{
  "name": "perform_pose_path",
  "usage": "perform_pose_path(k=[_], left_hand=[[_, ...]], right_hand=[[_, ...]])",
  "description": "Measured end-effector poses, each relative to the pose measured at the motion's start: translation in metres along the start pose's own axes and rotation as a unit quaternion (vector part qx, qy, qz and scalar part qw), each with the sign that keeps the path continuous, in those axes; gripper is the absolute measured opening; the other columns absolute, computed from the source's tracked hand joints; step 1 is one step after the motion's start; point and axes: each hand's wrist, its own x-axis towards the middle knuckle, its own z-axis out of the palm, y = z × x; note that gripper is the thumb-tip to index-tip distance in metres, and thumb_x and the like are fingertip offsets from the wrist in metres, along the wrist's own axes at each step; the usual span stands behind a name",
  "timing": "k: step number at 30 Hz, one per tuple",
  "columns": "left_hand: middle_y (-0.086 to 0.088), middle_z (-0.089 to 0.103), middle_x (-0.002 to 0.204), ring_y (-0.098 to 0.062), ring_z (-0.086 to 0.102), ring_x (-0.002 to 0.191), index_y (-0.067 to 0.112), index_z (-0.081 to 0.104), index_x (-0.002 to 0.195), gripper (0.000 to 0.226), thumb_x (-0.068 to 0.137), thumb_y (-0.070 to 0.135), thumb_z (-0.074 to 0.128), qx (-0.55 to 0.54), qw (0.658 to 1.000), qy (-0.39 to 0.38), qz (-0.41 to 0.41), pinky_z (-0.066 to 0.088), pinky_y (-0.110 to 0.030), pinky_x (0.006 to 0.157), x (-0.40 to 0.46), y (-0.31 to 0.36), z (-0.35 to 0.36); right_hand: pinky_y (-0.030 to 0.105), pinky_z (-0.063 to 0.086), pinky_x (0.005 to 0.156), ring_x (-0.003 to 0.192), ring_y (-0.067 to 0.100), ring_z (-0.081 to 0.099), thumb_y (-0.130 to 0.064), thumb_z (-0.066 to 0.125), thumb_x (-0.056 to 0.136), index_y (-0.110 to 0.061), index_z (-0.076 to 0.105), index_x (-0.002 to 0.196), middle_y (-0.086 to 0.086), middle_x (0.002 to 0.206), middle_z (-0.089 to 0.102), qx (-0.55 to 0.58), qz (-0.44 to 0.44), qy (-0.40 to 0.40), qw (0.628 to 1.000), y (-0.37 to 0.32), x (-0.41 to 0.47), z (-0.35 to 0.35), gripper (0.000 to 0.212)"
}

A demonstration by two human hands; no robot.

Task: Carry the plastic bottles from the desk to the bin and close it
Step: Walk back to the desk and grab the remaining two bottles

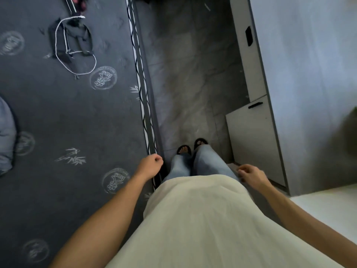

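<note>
No plastic bottle and no bin show in the head view. My left hand (pixel 150 164) hangs at my side with its fingers curled in, holding nothing, just over the edge of the dark mattress (pixel 67 117). On the other side my right hand (pixel 251 174) is loosely curled too and holds nothing, in front of the white cabinet (pixel 253 140). Between them I see my cream shirt, jeans and sandalled feet (pixel 192 147) on the grey floor. A pale surface (pixel 328 200) at the lower right may be the desk's edge.
A narrow strip of grey tiled floor (pixel 189 84) runs ahead between the mattress on the left and the white cabinets and grey wall (pixel 309 74) on the right. A dark bag with a white cord (pixel 73 45) lies on the mattress. A grey pillow (pixel 5 136) is at the far left.
</note>
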Motion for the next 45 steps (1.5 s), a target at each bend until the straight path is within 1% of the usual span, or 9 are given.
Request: perform_pose_path(k=[5,10,14,17,22,29,35,40,45], left_hand=[[-0.001,0.074,0.115,-0.024,0.066,0.110,0.025,0.072,0.114,0.027,0.095,0.033,0.056,0.026,0.997,0.006,0.068,0.052,-0.040,0.099,0.066,0.094,-0.058],[0.004,0.074,0.109,-0.020,0.067,0.103,0.030,0.071,0.111,0.024,0.093,0.036,0.055,0.047,0.996,0.011,0.081,0.053,-0.036,0.093,0.118,0.154,-0.107],[-0.002,0.075,0.108,-0.025,0.068,0.105,0.025,0.073,0.108,0.020,0.095,0.029,0.058,0.069,0.997,0.005,0.043,0.053,-0.036,0.093,0.137,0.162,-0.135],[-0.005,0.076,0.109,-0.026,0.069,0.104,0.021,0.074,0.108,0.019,0.097,0.026,0.059,0.065,0.998,0.002,0.016,0.052,-0.034,0.089,0.144,0.154,-0.156],[-0.008,0.073,0.122,-0.028,0.066,0.113,0.015,0.072,0.119,0.025,0.101,0.025,0.057,0.093,0.995,-0.031,-0.026,0.049,-0.034,0.089,0.157,0.134,-0.192],[-0.011,0.075,0.114,-0.027,0.069,0.106,0.015,0.074,0.113,0.023,0.098,0.022,0.058,0.103,0.991,-0.069,-0.047,0.049,-0.032,0.078,0.214,0.156,-0.279],[-0.009,0.076,0.103,-0.027,0.070,0.100,0.012,0.077,0.099,0.020,0.098,0.020,0.058,0.143,0.987,-0.065,0.022,0.055,-0.038,0.088,0.290,0.255,-0.361],[-0.008,0.076,0.099,-0.031,0.068,0.099,0.021,0.075,0.101,0.020,0.096,0.023,0.055,0.212,0.971,-0.064,0.087,0.053,-0.036,0.090,0.344,0.378,-0.395],[0.002,0.075,0.097,-0.027,0.064,0.101,0.026,0.073,0.102,0.023,0.094,0.031,0.051,0.274,0.942,-0.083,0.176,0.051,-0.035,0.090,0.383,0.505,-0.390]], right_hand=[[0.031,0.047,0.085,0.103,0.023,0.065,-0.031,0.058,0.097,-0.021,0.071,0.116,0.004,0.116,0.073,0.016,0.051,-0.009,0.999,-0.008,0.017,-0.023,0.025],[0.029,0.042,0.084,0.112,0.026,0.062,-0.030,0.058,0.097,-0.017,0.070,0.119,0.006,0.121,0.071,0.057,0.071,-0.019,0.996,-0.047,0.058,-0.066,0.028],[0.031,0.049,0.087,0.107,0.026,0.065,-0.031,0.057,0.095,-0.019,0.072,0.114,0.005,0.116,0.073,0.050,0.045,-0.007,0.998,-0.110,0.102,-0.113,0.027],[0.040,0.057,0.090,0.097,0.024,0.069,-0.030,0.056,0.096,-0.019,0.069,0.115,0.006,0.109,0.074,0.063,0.013,-0.003,0.998,-0.168,0.136,-0.149,0.026],[0.036,0.056,0.089,0.095,0.018,0.067,-0.037,0.054,0.096,-0.025,0.068,0.116,-0.001,0.108,0.072,0.072,-0.078,0.026,0.994,-0.269,0.183,-0.210,0.027],[0.038,0.058,0.088,0.088,0.017,0.071,-0.038,0.054,0.094,-0.028,0.070,0.110,-0.003,0.099,0.075,0.113,-0.084,0.057,0.988,-0.368,0.232,-0.258,0.024],[0.023,0.046,0.070,0.081,0.011,0.065,-0.033,0.054,0.096,-0.026,0.070,0.112,-0.002,0.104,0.074,0.133,-0.013,0.058,0.989,-0.384,0.230,-0.250,0.023],[0.029,0.047,0.087,0.096,0.017,0.063,-0.032,0.054,0.098,-0.028,0.070,0.113,-0.003,0.113,0.072,0.197,0.089,0.050,0.975,-0.356,0.215,-0.227,0.022],[0.028,0.045,0.082,0.089,0.014,0.059,-0.034,0.053,0.099,-0.027,0.068,0.114,-0.002,0.115,0.071,0.264,0.165,0.043,0.949,-0.335,0.206,-0.211,0.023]])
